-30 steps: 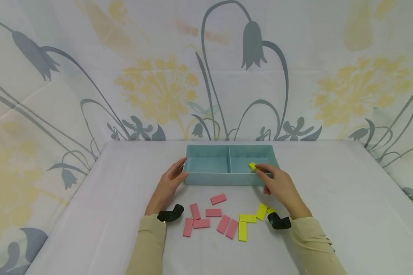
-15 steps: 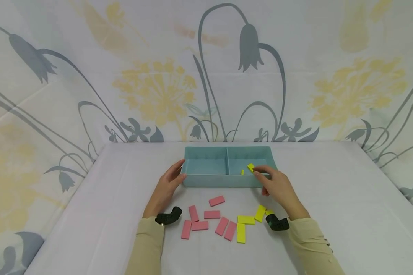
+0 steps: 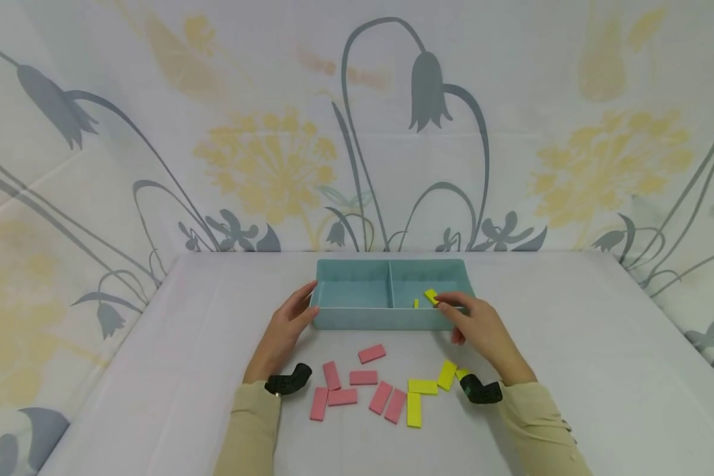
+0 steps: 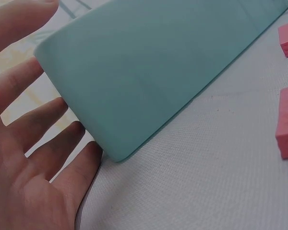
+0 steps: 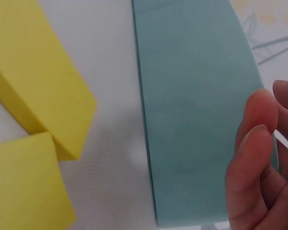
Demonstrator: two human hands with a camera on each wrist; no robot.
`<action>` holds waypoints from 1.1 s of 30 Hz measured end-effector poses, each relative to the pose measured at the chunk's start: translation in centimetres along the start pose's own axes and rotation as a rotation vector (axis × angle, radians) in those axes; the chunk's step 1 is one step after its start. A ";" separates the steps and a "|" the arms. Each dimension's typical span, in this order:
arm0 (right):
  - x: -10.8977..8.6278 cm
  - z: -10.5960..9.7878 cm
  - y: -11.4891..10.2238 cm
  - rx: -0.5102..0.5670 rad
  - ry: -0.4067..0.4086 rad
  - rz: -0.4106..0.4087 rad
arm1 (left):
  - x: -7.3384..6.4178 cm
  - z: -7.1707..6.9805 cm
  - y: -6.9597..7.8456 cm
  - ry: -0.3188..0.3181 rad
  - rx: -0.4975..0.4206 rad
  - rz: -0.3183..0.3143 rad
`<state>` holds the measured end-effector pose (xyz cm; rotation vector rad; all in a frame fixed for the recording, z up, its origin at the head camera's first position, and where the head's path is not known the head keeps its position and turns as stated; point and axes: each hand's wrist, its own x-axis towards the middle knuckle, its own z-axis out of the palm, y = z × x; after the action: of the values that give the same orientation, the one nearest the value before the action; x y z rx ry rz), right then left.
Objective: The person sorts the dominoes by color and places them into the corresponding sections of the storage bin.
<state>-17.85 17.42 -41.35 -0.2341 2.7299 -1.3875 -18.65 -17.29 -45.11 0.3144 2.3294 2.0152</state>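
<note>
1. The head view looks into a pale teal, rectangular tray (image 3: 363, 319) with two compartments, set on a white cloth (image 3: 155, 410); both wrist views show mainly its smooth outer front wall.
2. The left hand (image 3: 282, 334) is at the tray's left end. The left wrist view separates what the head view bunches together: spread, nearly straight fingers, tips touching the end wall, gripping nothing.
3. The right hand (image 3: 478, 322) reaches over the front wall into the right compartment. Only the head view shows the flat yellow block (image 3: 430, 295) there, at its fingertips; whether they pinch it, I cannot tell. Another yellow piece (image 3: 416, 303) shows as a sliver just left.
4. The right wrist view shows fingers curled outside the front wall, and the thickness of two yellow rectangular blocks (image 5: 38, 72) on the cloth.
5. The head view counts four yellow blocks there, one partly behind a black wrist camera (image 3: 480, 391), and seven flat pink rectangular blocks (image 3: 363, 377); the left wrist view catches two pink ones, cropped.
</note>
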 end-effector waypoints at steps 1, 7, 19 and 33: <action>0.0 -0.1 0.0 0.017 -0.001 -0.007 | 0.0 0.0 0.0 0.000 -0.001 0.000; -0.1 -1.0 0.3 0.135 -0.011 -0.036 | 0.0 0.0 0.0 -0.006 -0.017 0.005; -0.5 -2.1 0.7 0.263 -0.054 -0.119 | -0.5 0.5 2.5 -0.049 -0.054 0.002; -0.7 -2.6 0.9 0.216 -0.292 -0.069 | 0.1 0.0 0.0 -0.020 0.012 0.016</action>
<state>-17.60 20.16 -40.51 -0.4782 2.3393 -1.5158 -18.76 -17.23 -45.06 0.3533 2.3358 1.9963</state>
